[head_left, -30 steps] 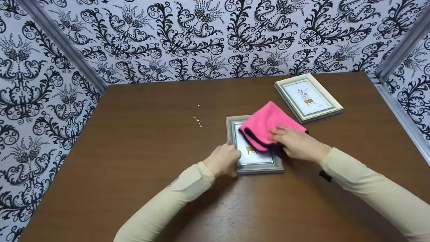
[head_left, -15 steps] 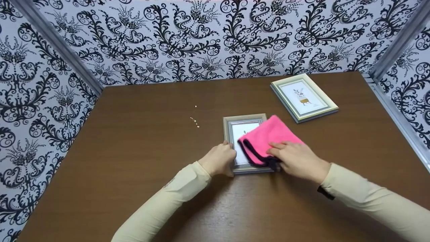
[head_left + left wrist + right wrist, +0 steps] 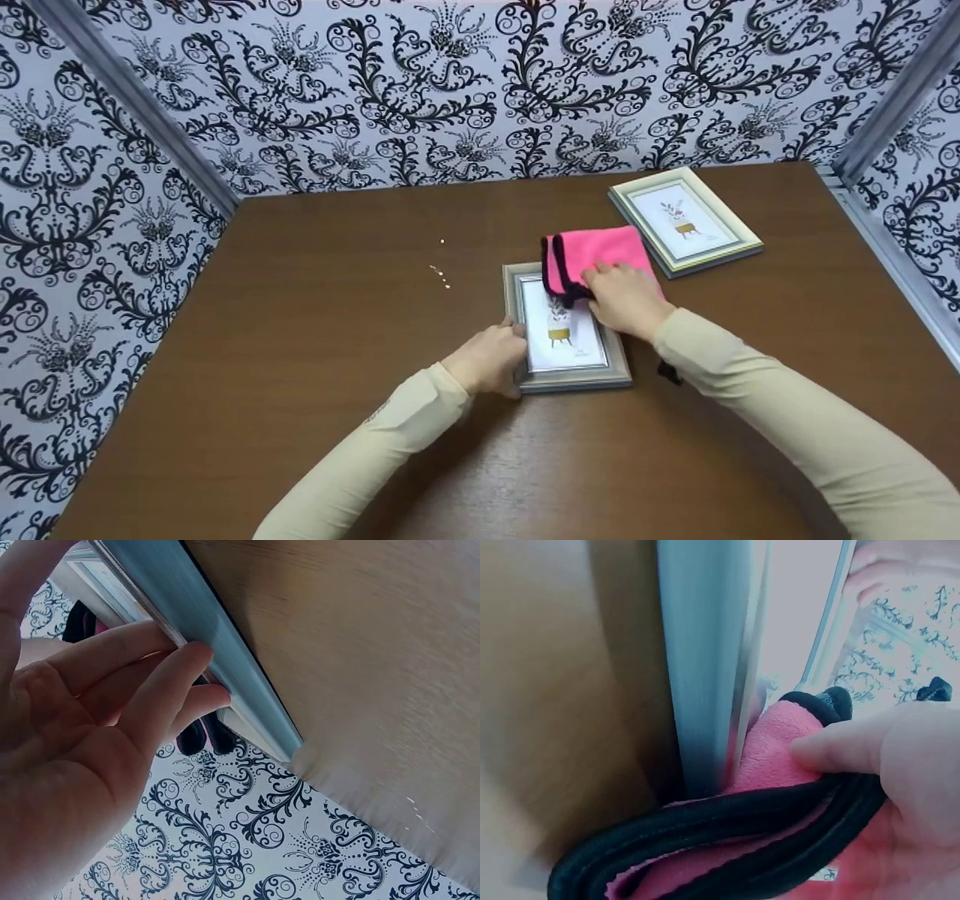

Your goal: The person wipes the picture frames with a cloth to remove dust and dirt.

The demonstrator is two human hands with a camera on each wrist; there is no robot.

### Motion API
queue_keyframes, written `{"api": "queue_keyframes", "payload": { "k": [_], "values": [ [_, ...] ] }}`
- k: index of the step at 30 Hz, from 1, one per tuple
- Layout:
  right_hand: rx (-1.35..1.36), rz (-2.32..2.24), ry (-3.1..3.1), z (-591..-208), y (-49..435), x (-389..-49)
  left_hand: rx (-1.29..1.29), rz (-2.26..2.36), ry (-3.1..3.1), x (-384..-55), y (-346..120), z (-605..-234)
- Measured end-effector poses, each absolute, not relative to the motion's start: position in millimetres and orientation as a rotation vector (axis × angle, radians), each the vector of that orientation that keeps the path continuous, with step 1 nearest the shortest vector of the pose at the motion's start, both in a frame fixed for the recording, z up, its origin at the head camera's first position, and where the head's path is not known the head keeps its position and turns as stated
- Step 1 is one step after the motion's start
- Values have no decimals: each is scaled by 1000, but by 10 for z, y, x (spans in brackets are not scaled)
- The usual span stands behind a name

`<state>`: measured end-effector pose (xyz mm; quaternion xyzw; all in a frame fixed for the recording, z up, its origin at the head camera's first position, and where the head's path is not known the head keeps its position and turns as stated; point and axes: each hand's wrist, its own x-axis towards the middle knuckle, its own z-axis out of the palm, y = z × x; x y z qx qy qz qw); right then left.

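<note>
Lying under the right hand (image 3: 624, 297) gripping it, the pink cloth (image 3: 598, 251) overlaps the picture frame (image 3: 564, 337) held by the left hand (image 3: 491, 357).

A brown table (image 3: 337, 322) bears a near picture frame (image 3: 561, 334), a far picture frame (image 3: 684, 223) and, apparently, pale specks (image 3: 440, 274).
</note>
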<state>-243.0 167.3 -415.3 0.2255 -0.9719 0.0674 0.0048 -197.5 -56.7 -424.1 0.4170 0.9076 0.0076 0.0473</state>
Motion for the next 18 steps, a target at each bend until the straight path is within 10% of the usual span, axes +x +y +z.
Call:
{"api": "queue_keyframes", "payload": {
  "k": [18],
  "values": [
    [666,263,-3045,-4165,1273,-2609,1233,8,2820,-1991,-475,-4256]
  ]
}}
